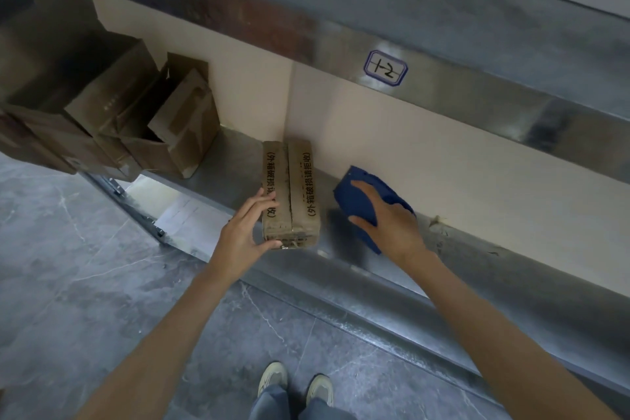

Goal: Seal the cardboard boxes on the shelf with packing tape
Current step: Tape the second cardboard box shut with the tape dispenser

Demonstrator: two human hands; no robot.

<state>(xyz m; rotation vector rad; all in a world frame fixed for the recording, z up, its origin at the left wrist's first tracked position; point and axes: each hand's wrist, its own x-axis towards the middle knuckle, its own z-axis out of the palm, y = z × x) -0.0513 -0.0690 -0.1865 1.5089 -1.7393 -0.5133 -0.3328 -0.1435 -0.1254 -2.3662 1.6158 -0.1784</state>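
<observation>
On the lower metal shelf, 1 closed cardboard box lies with its 2 top flaps meeting in a long seam that runs away from the person. The left hand is spread against it, fingers laid nearly straight on the left flap and thumb against the near end, steadying more than clasping. Just to the box's right, apart from it, the right hand has its fingers curled over a blue tape dispenser that sits low on the shelf surface. The tape roll and its loose end are hidden, so I cannot tell whether the tape is ready to stick. Further left stand several open boxes with their flaps up. The likely risks are these: the light steadying touch may let the box slide toward the back wall when the dispenser drags across it, the strip may drift off the seam and catch only 1 flap, or the flaps may spring apart under it if they are not pressed flat first.
</observation>
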